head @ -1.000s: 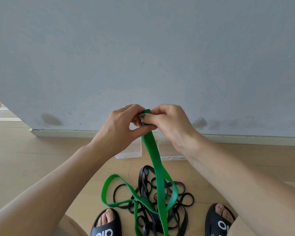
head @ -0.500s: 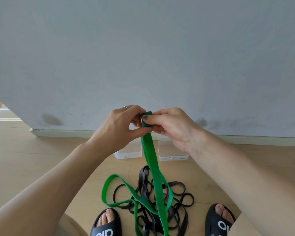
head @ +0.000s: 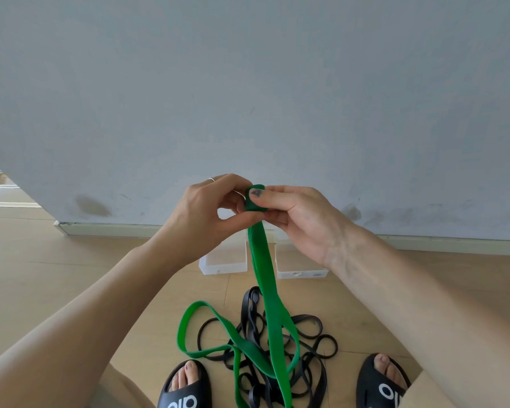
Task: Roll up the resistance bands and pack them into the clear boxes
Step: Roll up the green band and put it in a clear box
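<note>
Green band (head: 262, 269) pinched by left hand (head: 206, 213) and right hand (head: 298, 216); slide (head: 184, 387) lettering unreadable.

Your arms are bare, with no sleeves. You wear a thin silver ring (head: 211, 179) on your left hand (head: 206, 214), dark nail polish, and black slide sandals (head: 186, 390) with white lettering.

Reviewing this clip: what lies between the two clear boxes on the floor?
In the head view, the green band hangs down in front of the gap between the left box and right box; beside it, bare floor shows.
</note>
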A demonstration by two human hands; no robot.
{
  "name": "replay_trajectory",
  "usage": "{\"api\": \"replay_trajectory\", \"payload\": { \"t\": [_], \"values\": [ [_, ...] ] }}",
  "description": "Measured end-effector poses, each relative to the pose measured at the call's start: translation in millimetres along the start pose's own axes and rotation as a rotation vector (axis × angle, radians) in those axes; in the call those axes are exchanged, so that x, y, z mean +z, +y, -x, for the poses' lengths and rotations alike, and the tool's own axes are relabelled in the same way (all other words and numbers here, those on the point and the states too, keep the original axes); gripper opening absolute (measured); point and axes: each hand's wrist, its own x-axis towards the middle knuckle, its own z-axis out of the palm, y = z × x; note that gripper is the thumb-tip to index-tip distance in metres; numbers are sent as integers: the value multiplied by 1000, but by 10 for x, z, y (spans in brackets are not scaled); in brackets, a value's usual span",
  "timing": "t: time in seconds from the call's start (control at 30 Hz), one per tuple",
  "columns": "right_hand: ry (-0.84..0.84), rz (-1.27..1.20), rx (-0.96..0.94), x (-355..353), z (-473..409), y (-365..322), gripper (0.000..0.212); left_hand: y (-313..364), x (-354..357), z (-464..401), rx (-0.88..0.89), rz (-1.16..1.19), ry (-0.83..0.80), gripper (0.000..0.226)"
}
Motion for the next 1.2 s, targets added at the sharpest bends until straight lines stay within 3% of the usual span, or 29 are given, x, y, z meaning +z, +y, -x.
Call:
{"api": "replay_trajectory", "payload": {
  "t": [0.3, 0.47, 0.6, 0.7, 0.87, 1.0, 1.2],
  "values": [
    [-47, -136, 143, 18, 14, 45, 20, 27, -16, 25, -48, -23, 19, 26],
    [37, 97, 182, -29, 11, -1, 5, -16, -31, 35, 2, -152, -51, 24],
    [33, 123, 178, -48, -6, -18, 10, -20, -35, 36, 14, -189, -48, 26],
    [8, -4, 200, -46, -8, 10, 2, 5, -11, 30, 23, -157, -2, 33],
    [-14, -161, 250, -22, 10, 36, 7, -3, 16, 44, 7, -149, 6, 36],
    [16, -222, 268, 18, 14, 71, 4, 14, -5, 44, -35, -95, -28, 29],
    [-110, -173, 265, 20, 9, 116, 14, 27, -106, 47, -100, 2, -98, 21]
  ]
}}
